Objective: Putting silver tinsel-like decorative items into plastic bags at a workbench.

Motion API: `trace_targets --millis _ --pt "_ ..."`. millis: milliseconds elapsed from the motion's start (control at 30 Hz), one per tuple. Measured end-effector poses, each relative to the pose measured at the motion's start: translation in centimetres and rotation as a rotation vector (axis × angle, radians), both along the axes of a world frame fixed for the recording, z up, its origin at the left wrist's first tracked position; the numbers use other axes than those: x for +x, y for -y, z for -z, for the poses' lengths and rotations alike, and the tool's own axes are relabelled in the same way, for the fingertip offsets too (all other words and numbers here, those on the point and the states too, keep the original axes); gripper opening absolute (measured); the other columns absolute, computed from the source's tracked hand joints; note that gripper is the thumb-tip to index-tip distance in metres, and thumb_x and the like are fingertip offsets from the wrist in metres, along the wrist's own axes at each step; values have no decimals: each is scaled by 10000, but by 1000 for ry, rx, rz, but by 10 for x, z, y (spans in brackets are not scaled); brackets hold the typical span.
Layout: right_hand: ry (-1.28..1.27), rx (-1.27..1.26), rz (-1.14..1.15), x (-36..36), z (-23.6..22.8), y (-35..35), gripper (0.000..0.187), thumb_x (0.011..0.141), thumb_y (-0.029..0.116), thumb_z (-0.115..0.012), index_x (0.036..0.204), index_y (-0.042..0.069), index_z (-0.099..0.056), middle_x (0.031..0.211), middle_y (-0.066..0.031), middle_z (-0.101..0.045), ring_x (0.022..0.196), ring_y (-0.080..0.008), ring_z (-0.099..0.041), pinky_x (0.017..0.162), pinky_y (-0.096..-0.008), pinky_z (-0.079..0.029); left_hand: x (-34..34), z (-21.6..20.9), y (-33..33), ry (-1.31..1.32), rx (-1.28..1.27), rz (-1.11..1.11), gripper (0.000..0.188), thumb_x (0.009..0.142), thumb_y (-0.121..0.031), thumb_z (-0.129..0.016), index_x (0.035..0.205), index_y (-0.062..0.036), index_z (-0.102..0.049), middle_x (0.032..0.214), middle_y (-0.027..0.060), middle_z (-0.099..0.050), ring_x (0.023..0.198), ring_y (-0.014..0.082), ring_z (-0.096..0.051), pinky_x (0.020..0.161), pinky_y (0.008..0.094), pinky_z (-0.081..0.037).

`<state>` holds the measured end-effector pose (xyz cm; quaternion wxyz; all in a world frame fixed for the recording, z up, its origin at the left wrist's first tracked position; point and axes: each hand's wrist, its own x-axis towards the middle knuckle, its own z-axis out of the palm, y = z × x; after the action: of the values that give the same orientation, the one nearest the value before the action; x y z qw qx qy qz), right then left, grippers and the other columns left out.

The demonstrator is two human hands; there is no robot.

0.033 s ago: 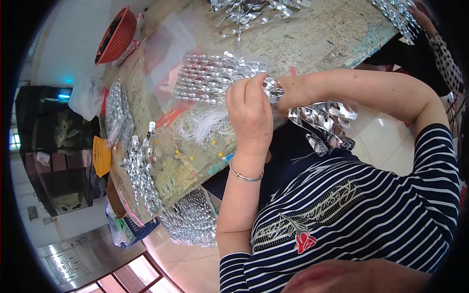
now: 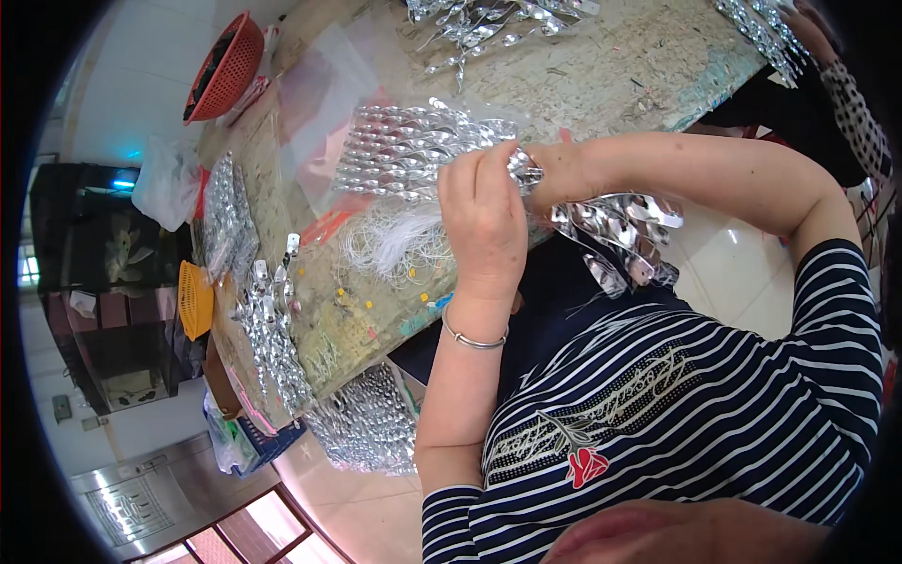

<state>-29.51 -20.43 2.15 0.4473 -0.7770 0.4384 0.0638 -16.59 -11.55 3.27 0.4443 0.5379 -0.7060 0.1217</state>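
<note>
A clear plastic sleeve with twisted silver foil strips lies over the near part of the table. My left hand, with a bangle at the wrist, is closed at the sleeve's right end, fingers pressed on the strips. Right beside it, my right hand is wrapped round the same bundle; its fingertips are partly hidden. Loose strip ends hang below my right hand, past the table edge, over my lap. White string lies in a tangle left of my left hand.
More silver spirals lie at the table's left edge and far side. A red basket and a yellow basket stand at left. A co-worker's hand holds silver strips at far right. A pile of spirals sits below the table edge.
The hanging strip ends have shifted very slightly to the left, and my left hand a touch to the right. Both hands keep their hold.
</note>
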Motion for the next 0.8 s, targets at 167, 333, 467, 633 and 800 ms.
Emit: trace_targets --millis 167,333,467,633,800 --pt "507 191 -155 19 24 22 375 748 226 -686 1035 -14 -660 957 -200 -677 925 -229 -643 741 -354 -488 -1 0 0 -13 25 114 292 745 87 -622 999 -54 -650 882 95 -559 839 280 -547 759 384 -466" --pt "223 -497 -376 34 5 19 335 866 277 -634 1115 54 -663 1049 -207 -672 1051 -336 -626 837 -429 -502 5 -1 -2 -69 6 167 288 732 98 -626 982 -44 -652 867 96 -578 823 282 -554 744 381 -468" --pt "166 -299 -360 49 9 37 811 838 275 -657 1472 -22 -249 1319 -292 -509 1234 -351 -516 993 -423 -419 7 -8 0 -92 -31 222 280 723 109 -628 961 -36 -658 853 95 -591 809 283 -561 735 376 -469" --pt "248 -582 -304 87 40 63 579 880 153 -548 1403 -27 -375 1231 -338 -531 1101 -429 -579 894 -424 -486 17 -15 0 -126 -51 213 252 742 97 -638 954 -38 -665 854 93 -602 810 276 -569 722 371 -470" --pt "133 -510 -184 117 12 57 464 848 153 -591 1247 -63 -496 1162 -347 -544 1031 -460 -602 847 -451 -511 27 -15 -2 -206 -3 189 219 770 81 -655 949 -43 -673 840 95 -617 787 271 -580 712 362 -471"
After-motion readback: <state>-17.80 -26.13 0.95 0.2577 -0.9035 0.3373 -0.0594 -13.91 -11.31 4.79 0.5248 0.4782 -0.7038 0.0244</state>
